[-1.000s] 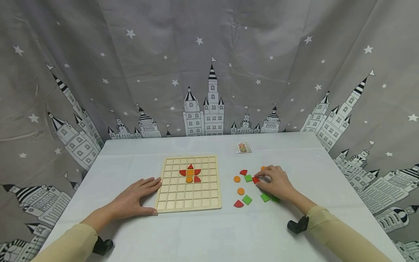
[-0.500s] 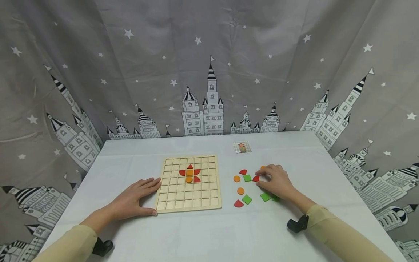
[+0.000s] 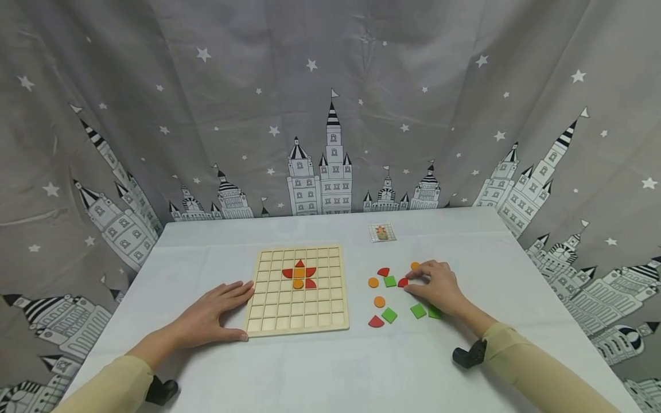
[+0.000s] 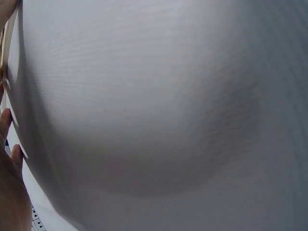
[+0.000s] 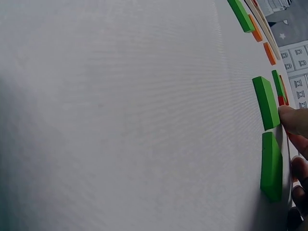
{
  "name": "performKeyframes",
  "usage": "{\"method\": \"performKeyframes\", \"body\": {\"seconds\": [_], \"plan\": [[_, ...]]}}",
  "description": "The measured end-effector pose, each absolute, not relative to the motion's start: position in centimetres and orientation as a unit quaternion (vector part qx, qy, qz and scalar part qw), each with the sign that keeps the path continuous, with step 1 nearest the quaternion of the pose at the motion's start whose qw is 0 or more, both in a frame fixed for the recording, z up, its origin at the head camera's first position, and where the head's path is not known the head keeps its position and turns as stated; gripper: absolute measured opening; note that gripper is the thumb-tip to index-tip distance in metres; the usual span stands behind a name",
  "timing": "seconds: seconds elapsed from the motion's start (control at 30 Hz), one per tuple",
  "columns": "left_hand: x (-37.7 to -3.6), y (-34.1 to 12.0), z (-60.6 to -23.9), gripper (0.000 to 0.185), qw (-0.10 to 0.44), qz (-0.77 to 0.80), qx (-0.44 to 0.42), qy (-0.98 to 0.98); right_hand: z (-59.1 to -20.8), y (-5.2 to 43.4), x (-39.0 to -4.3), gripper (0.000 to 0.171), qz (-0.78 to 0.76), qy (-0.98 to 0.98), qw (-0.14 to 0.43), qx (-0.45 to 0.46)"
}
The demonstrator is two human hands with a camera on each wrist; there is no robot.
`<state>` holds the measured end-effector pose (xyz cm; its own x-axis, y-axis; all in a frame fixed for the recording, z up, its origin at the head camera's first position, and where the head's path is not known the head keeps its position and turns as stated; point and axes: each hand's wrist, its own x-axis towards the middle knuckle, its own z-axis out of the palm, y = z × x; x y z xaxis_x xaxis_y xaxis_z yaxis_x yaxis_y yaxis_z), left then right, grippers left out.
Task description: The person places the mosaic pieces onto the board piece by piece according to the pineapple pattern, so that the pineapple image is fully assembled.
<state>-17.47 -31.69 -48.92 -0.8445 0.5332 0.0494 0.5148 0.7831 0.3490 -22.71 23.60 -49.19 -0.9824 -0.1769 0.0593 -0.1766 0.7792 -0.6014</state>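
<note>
My left hand [image 3: 206,312] lies with fingers spread along the left edge of a wooden grid board [image 3: 296,315], fingertips at its rim and thumb by the near left corner. On that board, red pieces surround an orange square [image 3: 299,272], with an orange disc [image 3: 298,284] just below it. To the right of the board, my right hand [image 3: 438,285] pinches a red quarter-circle tile [image 3: 403,283] between thumb and fingertips, low over the table. In the right wrist view the thumb covers part of this red tile [image 5: 281,100].
Loose tiles lie around the right hand: green squares [image 3: 389,315], orange discs [image 3: 379,302] and red quarter-circles [image 3: 376,322]. A small card [image 3: 382,232] with a printed coloured pattern lies farther back on the white-covered table [image 3: 320,373]. A grey castle-print curtain [image 3: 232,115] hangs behind.
The red quarter-circle tile at my right fingertips has turned slightly, now standing a little apart from the green square beside it. My left hand stays at the board's edge.
</note>
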Motion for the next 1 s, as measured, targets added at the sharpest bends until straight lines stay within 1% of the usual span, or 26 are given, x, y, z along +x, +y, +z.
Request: {"method": "performKeyframes", "body": {"seconds": [0.17, 0.43, 0.67, 0.83, 1.0], "plan": [[-17.3, -31.7, -48.7, 0.105, 0.023, 0.179, 0.277, 0.944, -49.2, 23.4, -22.7, 0.023, -0.320, 0.943, -0.006, -0.094], [-17.1, -31.6, -48.7, 0.104, 0.022, 0.183, 0.279, 0.943, -49.5, 23.3, -22.6, 0.016, -0.304, 0.945, -0.035, -0.118], [-17.0, -31.7, -48.8, 0.104, 0.027, 0.183, 0.275, 0.944, -48.8, 22.9, -23.0, 0.016, -0.304, 0.943, -0.045, -0.129], [-17.0, -31.6, -48.6, 0.105, 0.037, 0.181, 0.266, 0.946, -47.7, 21.4, -23.7, 0.017, -0.313, 0.937, -0.049, -0.146], [-17.2, -31.5, -48.4, 0.105, 0.046, 0.176, 0.263, 0.948, -46.5, 18.3, -24.5, 0.018, -0.314, 0.934, -0.046, -0.162]]}}
